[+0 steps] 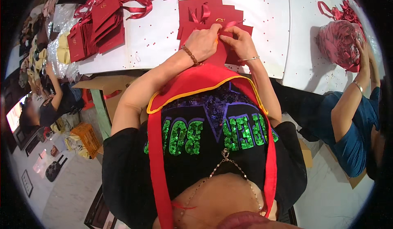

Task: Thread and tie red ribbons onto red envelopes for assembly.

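Over a stack of flat red gift bags [237, 16] on the white table, both hands meet at the top of one red gift bag [217, 58]. My left hand [200, 45] is closed, its thumb and index finger pinched close to the bag's edge. A small orange piece [216, 42] shows at its fingers; the hand hides the rest. My right hand [240, 45] pinches beside it, and a red ribbon [231, 24] comes out at its fingertips. Exactly where the ribbon meets the bag is covered by my fingers. Another ribbon loop [199, 14] lies on the stack.
Upright red bags with ribbon handles [107, 24] crowd the table's left end. Small red dots dot the white tabletop [153, 51]. At right, a co-worker's hands [362, 55] hold a plastic-wrapped red bundle [339, 45]. An open cardboard box [107, 82] stands below the table edge at left.
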Demonstrator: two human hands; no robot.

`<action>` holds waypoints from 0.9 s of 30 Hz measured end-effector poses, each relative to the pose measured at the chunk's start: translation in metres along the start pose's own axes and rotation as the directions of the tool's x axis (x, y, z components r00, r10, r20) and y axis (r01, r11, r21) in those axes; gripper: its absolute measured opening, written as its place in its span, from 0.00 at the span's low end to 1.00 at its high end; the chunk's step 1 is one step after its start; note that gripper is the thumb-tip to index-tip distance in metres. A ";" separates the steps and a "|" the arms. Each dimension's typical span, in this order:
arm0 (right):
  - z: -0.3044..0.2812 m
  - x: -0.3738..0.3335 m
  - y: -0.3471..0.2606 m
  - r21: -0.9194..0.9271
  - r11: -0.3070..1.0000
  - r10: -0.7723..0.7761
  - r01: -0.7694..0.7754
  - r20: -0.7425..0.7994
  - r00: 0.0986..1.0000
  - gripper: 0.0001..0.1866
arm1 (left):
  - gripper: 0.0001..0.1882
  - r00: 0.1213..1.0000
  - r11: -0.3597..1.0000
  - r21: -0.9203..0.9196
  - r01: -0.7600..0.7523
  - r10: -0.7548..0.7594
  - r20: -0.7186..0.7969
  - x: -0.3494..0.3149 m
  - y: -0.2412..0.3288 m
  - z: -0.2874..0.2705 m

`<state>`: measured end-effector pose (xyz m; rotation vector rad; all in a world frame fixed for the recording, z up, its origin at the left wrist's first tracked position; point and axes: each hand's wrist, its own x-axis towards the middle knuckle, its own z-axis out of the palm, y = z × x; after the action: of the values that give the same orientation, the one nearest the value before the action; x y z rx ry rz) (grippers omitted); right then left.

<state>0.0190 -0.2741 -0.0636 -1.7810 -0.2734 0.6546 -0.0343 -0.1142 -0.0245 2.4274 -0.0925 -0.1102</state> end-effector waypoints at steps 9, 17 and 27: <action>0.000 -0.005 -0.025 -0.267 0.964 0.009 0.006 0.057 0.998 0.14 | 0.11 0.963 0.859 -0.435 0.269 -0.242 0.119 0.001 -0.008 0.005; 0.002 -0.005 -0.023 -0.343 0.935 -0.102 0.086 -0.028 0.994 0.13 | 0.09 0.981 0.975 -0.206 0.089 -0.121 -0.152 0.000 0.001 0.013; -0.001 -0.011 -0.034 -0.349 0.932 -0.115 0.101 -0.019 0.993 0.13 | 0.11 0.966 0.963 -0.250 0.104 -0.157 -0.205 -0.006 0.011 0.016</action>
<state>0.0157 -0.2692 -0.0283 -2.0969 -0.4816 0.5131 -0.0427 -0.1322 -0.0295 2.1882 0.1749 0.0881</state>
